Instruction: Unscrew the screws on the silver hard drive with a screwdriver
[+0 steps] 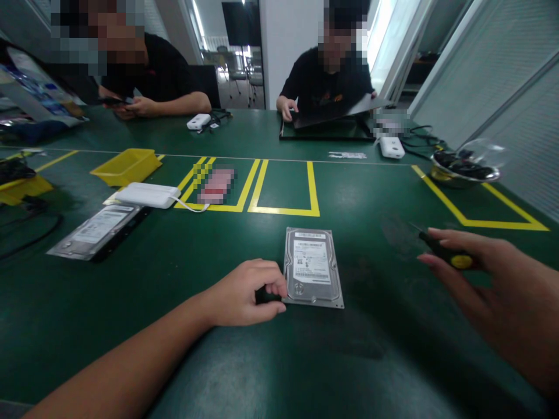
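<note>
- Far out beyond the left hand, a second hard drive (pixel 96 230) lies flat on the green surface (pixel 375 343) on a dark sheet, with a white box (pixel 147 195) and its cable just past it and a yellow bin (pixel 126 166) farther off; all are well apart from the hand and untouched.
- The left hand (pixel 244 294) rests on the surface, fingers curled narrow around a small dark object that is too hidden to name. Its fingertips press against the near left corner of the hard drive, which I judge pins the drive so it will not slide.
- The hard drive (pixel 313 266) lies flat, label up, just to the right of the left hand and between the two hands, short of the yellow tape boxes (pixel 283 189) marked on the surface. Label up leaves the lid and its screws open to a tool from above.
- The right hand (pixel 493 285) hovers well to the right of the drive, closed around a screwdriver (pixel 445 253) with a black and yellow handle; the shaft points towards the drive but stays apart from it.
- Beyond the right hand, a clear bowl (pixel 467 163) holds dark small parts, near enough to reach.
- At the far edge two other people sit; one person's hands rest on a laptop (pixel 332 119).
</note>
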Demonstrator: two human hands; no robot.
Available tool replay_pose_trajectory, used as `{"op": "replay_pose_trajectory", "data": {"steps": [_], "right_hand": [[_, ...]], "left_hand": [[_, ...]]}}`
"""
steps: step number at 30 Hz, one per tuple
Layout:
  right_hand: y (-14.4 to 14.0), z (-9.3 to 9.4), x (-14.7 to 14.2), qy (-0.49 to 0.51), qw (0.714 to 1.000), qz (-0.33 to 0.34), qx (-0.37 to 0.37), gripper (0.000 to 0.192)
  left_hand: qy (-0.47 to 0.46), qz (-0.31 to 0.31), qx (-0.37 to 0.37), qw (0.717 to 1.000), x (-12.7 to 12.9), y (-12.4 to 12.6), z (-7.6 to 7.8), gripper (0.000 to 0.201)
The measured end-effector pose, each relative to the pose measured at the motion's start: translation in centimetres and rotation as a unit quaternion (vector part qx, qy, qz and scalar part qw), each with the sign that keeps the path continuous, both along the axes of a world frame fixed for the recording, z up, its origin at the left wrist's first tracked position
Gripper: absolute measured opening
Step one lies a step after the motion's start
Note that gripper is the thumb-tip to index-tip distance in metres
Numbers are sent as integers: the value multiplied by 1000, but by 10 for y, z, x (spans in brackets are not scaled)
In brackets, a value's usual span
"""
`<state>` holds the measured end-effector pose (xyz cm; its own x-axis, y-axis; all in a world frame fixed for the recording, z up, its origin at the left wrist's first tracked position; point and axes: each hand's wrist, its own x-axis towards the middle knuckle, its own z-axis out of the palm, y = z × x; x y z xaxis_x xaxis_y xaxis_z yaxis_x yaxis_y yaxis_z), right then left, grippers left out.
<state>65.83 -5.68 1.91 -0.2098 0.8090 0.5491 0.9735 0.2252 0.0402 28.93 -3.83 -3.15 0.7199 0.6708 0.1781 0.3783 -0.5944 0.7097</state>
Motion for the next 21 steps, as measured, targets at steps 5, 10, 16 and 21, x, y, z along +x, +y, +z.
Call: {"op": "replay_pose_trajectory", "data": {"steps": [5,10,16,21], "right_hand": [[14,-25,33,-110,990,85,-9,52],[24,-45,63,-131,983,126,-25,49],[30,-63,82,-130,983,125,-45,45],[36,-71,92,-138,987,82,-29,48]], "left_hand": [[10,1,-3,1000,0,-1,0,14],[19,5,-7,1000,2,-1,1,16],[25,10,-9,1000,2,-3,4,21],[29,7,-6,1000,2,-2,3,19]]}}
